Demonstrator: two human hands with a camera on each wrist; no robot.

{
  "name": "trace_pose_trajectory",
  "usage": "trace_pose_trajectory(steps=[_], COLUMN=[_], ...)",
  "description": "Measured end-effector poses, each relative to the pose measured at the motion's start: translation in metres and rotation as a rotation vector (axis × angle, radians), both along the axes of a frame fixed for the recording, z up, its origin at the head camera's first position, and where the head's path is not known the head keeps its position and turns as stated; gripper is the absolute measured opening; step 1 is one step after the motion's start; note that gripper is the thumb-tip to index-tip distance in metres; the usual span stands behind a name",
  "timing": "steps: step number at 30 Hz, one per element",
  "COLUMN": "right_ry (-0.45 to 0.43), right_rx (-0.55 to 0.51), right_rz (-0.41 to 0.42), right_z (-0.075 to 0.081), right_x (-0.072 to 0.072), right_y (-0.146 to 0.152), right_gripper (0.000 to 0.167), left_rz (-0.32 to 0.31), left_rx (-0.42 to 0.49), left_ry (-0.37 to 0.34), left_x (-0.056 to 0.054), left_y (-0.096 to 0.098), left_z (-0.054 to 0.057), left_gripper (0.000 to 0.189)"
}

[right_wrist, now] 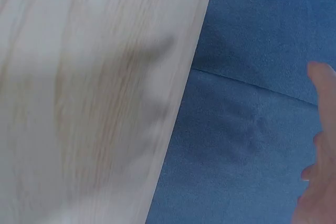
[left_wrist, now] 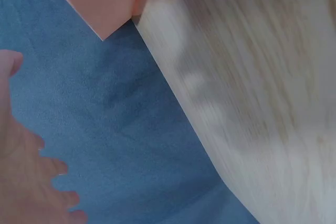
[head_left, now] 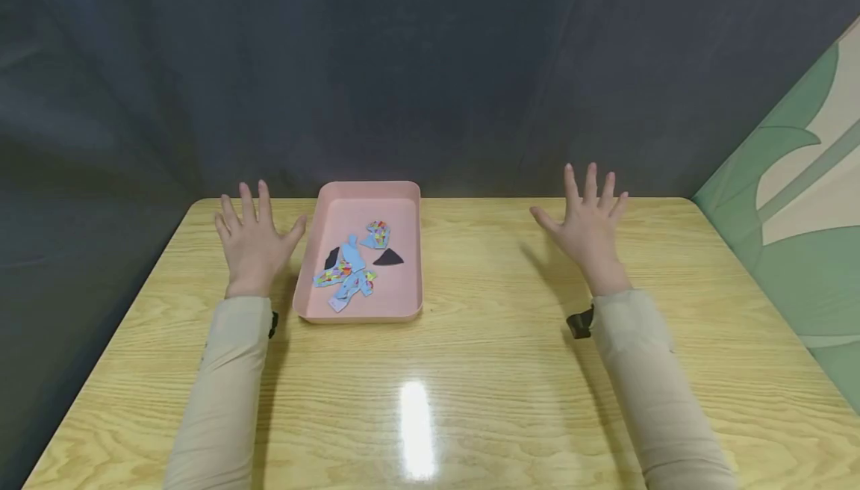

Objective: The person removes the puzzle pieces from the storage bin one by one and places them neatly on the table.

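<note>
In the head view my left hand is spread above the table, just left of a pink tray, holding nothing. Over on the right, my right hand is also spread in the air with nothing in it. Inside the tray lie several flat scraps: a light blue piece, a colourful patterned piece, a black triangular piece and a dark piece, some overlapping. The left wrist view catches the left fingers and a corner of the tray. In the right wrist view, part of the right hand appears at the edge.
The wooden table runs back to a dark cloth backdrop. A green and cream leaf-patterned panel stands along the right side. Each wrist carries a black strap, the right one more visible.
</note>
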State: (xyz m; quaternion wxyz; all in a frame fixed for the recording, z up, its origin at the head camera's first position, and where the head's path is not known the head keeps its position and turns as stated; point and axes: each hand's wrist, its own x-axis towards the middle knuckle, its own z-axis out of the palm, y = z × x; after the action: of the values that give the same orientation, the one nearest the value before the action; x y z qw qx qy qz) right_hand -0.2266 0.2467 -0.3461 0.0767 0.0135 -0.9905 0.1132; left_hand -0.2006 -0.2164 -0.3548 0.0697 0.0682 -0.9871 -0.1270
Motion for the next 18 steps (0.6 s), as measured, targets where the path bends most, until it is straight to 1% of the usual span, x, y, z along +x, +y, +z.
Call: trace_pose_trajectory(steps=[4,12,15,18], right_ry=[0.007,-0.054,-0.051,-0.042], right_rx=[0.0,-0.027,-0.058,-0.134], right_rz=[0.006,0.035,0.054,0.092], right_z=[-0.003,-0.007,-0.01,-0.014], right_x=[-0.001,-0.003,-0.005,-0.009], right_y=[-0.003,-0.018,-0.026,-0.034], right_gripper=[0.09,0.089,0.087,0.085], left_rz=[-0.009,-0.016,-0.027,-0.039], left_rx=[0.029,0.082,0.125,0.192], left_ry=[-0.019,-0.077,-0.114,-0.142], left_x=[-0.001,0.0,0.001,0.001], left_y=[0.001,0.003,0.003,0.002], left_z=[-0.001,-0.002,-0.004,-0.006], left_gripper=[0.087,0.08,0.078,0.076])
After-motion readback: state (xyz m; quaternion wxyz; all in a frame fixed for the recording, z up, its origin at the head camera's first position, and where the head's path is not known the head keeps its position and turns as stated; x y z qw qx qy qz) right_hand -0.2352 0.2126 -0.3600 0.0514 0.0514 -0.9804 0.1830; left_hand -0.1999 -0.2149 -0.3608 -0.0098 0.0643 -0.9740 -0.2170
